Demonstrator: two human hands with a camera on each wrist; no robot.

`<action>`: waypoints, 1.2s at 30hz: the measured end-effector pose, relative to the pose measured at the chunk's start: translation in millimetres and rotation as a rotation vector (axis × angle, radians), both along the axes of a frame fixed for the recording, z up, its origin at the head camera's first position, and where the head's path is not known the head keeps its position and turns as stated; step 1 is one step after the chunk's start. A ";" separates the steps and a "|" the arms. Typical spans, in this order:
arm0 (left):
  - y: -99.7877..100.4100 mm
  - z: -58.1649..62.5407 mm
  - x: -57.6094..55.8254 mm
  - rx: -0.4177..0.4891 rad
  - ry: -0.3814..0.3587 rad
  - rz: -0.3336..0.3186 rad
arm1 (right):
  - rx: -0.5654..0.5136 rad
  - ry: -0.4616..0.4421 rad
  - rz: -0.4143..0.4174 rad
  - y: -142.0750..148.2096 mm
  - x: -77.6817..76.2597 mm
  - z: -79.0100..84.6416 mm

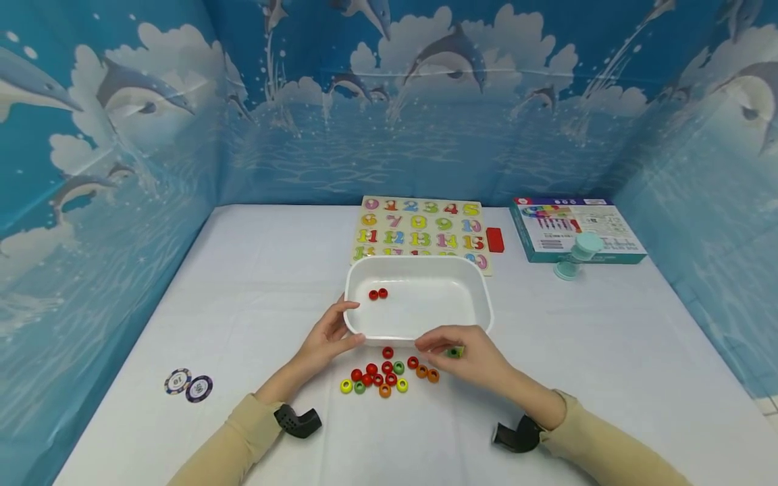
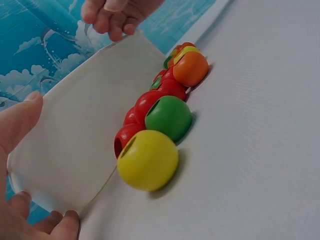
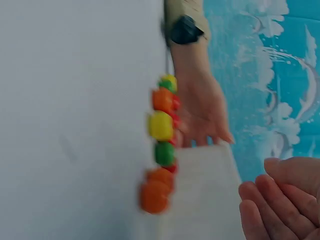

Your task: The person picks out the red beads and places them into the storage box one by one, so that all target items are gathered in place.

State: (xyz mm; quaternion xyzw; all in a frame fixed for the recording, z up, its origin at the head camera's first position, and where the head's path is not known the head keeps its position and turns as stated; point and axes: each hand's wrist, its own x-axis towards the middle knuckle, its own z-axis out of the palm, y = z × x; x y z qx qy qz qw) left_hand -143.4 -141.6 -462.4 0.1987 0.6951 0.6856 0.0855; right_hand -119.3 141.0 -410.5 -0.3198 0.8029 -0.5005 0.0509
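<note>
A white tray [image 1: 425, 307] stands mid-table with two red beads [image 1: 378, 294] in its left part. My left hand [image 1: 331, 333] grips its near left corner, thumb along the front and fingers at the left side. Just in front lie several red beads [image 1: 387, 367], with green [image 2: 169, 118], yellow [image 2: 148, 161] and orange beads [image 3: 155, 196] among them. My right hand [image 1: 464, 352] hovers by the tray's near wall, fingers loosely bent. Nothing shows between its thumb and fingers in the right wrist view. A green bead [image 1: 454, 352] is partly hidden by that hand.
Behind the tray lies a number puzzle board [image 1: 419, 229], partly covered by it, beside a red block [image 1: 495, 239]. A flat box [image 1: 577, 233] and a pale turquoise hourglass-shaped object [image 1: 579, 256] are at back right. Two round chips [image 1: 188, 385] lie at left.
</note>
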 end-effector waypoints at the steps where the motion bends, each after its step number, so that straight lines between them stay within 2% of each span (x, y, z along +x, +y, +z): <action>1: -0.1 -2.7 -1.1 0.003 -0.001 0.000 | -0.010 -0.005 0.001 0.3 3.5 -6.8; 5: -0.5 -8.1 -3.3 0.007 0.010 0.006 | 0.023 0.022 -0.054 -1.9 13.1 -29.8; 8: -0.4 -8.0 -3.4 0.008 0.016 0.007 | 0.066 0.083 -0.113 -5.3 15.4 -41.5; 14: 1.4 2.6 0.7 -0.002 -0.009 0.004 | 0.105 0.148 -0.191 -10.6 13.4 -52.6; 20: 3.9 15.8 6.3 -0.020 0.008 0.004 | 0.166 0.167 -0.226 -14.2 12.3 -54.5; 22: 3.4 13.1 5.4 -0.013 0.017 0.000 | 0.174 0.177 -0.226 -15.4 12.5 -53.9; 28: 0.6 -4.9 -1.1 0.020 0.049 -0.007 | 0.200 0.231 -0.227 -17.3 13.0 -53.2; 31: 0.3 -8.3 -1.9 0.031 0.049 -0.003 | 0.220 0.273 -0.227 -16.5 14.0 -50.9; 34: 0.4 -8.9 -2.1 0.041 0.045 0.001 | 0.255 0.290 -0.215 -14.9 16.0 -41.8; 36: 0.5 -9.1 -2.1 0.048 0.043 0.005 | 0.270 0.275 -0.176 -12.5 16.9 -31.3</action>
